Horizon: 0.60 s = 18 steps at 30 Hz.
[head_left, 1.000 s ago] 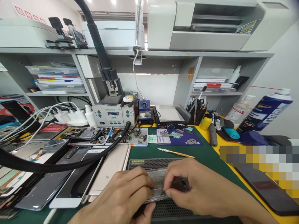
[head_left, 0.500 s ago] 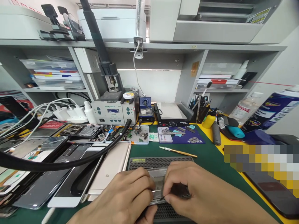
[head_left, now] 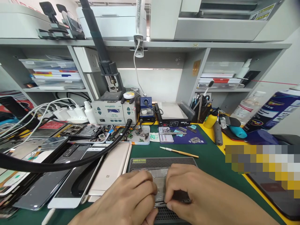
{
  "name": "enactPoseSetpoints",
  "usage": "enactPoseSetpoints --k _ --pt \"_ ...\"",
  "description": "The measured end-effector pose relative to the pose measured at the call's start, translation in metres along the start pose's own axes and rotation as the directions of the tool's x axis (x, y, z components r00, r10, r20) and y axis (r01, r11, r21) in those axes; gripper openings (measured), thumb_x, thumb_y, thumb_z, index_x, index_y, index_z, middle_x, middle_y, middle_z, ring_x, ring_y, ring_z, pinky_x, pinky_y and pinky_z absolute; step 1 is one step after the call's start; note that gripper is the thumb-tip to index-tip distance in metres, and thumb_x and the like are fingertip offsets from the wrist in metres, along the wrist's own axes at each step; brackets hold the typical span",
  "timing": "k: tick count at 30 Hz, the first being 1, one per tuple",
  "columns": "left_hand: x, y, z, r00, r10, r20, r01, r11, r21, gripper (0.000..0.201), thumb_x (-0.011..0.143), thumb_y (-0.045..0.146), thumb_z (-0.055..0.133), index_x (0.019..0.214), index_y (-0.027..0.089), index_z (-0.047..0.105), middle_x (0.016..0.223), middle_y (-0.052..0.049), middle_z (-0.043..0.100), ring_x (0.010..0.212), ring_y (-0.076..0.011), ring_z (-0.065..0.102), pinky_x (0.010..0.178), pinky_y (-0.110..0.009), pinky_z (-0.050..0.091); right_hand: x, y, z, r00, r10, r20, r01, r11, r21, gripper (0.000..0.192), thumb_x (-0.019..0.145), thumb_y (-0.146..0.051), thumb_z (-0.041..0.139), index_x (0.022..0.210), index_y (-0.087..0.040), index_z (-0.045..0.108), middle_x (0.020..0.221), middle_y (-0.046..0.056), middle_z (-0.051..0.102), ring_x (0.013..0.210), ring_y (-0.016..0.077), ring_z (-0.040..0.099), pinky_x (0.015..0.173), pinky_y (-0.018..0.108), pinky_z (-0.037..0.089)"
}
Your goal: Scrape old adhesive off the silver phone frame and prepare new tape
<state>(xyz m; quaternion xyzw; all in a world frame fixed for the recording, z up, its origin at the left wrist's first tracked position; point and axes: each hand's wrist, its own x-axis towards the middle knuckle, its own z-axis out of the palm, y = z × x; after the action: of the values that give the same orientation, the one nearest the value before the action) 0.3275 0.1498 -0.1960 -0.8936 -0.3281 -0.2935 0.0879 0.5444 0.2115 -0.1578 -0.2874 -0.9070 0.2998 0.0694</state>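
both hands low at the front edge of the surface [head_left: 211,156], meeting over a small clear-cased phone part [head_left: 160,182] lying on a black perforated mat [head_left: 161,162]. left hand [head_left: 131,200] with fingers curled together onto the part's left side, thumb beneath; right hand [head_left: 194,193] with fingers pinched shut on a dark piece [head_left: 181,196] at the part's right edge. exact contact hidden under the knuckles.

likely trouble from here, as a judgement: too much squeeze or twist between the two hands, cracking the thin clear part or bending what sits inside. a slip of the dark piece off the mat's near edge, out of sight below the frame. a stray elbow or wrist catching the thick black hose [head_left: 58,165] arcing across the left, dragging it over the stacked phones [head_left: 70,181]. a sleeve sweep knocking the gold-handled tool [head_left: 179,152] lying loose just beyond the mat.

counts, as far as visible: two hands, one mat, one clear part, one dark piece. one gold-handled tool. one hot-air station [head_left: 113,112] at the back, one small blue stand [head_left: 145,107] beside it, one heating plate [head_left: 172,114]. one parts tray [head_left: 131,135], one blue pad [head_left: 185,136]. one yellow bottle [head_left: 209,120], one spray can [head_left: 274,109] at far right. one gold phone [head_left: 110,175]; other phones on the left overlapping, too many to count surely.
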Motion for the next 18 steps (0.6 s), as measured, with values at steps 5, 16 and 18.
enactPoseSetpoints --k 5,16,18 --pt "-0.0013 0.0010 0.0018 0.995 0.004 0.099 0.004 0.997 -0.076 0.013 0.090 0.007 0.061 0.084 0.018 0.064 0.084 -0.004 0.070 0.088 -0.0226 0.065 0.079 -0.038 0.058 -0.0031 0.0017 0.0005 0.998 0.054 0.035 -0.054 0.998 0.010 0.013 0.081 -0.013 0.067 0.081 -0.025 0.061 0.091 -0.006 0.068 0.099 0.0159 0.061 0.087 0.024 0.042" --pt "0.0016 -0.0037 0.0063 0.995 0.015 0.100 -0.005 0.995 -0.103 0.016 0.094 0.010 0.059 0.081 0.016 0.065 0.089 -0.004 0.071 0.087 -0.0223 0.063 0.082 -0.042 0.055 0.0012 -0.0001 0.0039 0.997 0.061 0.046 -0.060 0.998 -0.032 0.013 0.084 -0.014 0.058 0.074 -0.022 0.059 0.085 -0.004 0.070 0.085 0.0153 0.062 0.082 0.025 0.044" --pt "0.0010 -0.0026 0.0055 0.995 -0.004 0.099 0.014 0.995 -0.095 0.016 0.093 0.008 0.059 0.082 0.016 0.065 0.090 -0.004 0.071 0.088 -0.0224 0.063 0.083 -0.042 0.055 0.0012 -0.0001 0.0036 0.996 0.075 0.041 -0.074 0.997 -0.022 0.012 0.082 -0.014 0.059 0.074 -0.022 0.059 0.084 -0.004 0.070 0.084 0.0152 0.062 0.081 0.025 0.043"
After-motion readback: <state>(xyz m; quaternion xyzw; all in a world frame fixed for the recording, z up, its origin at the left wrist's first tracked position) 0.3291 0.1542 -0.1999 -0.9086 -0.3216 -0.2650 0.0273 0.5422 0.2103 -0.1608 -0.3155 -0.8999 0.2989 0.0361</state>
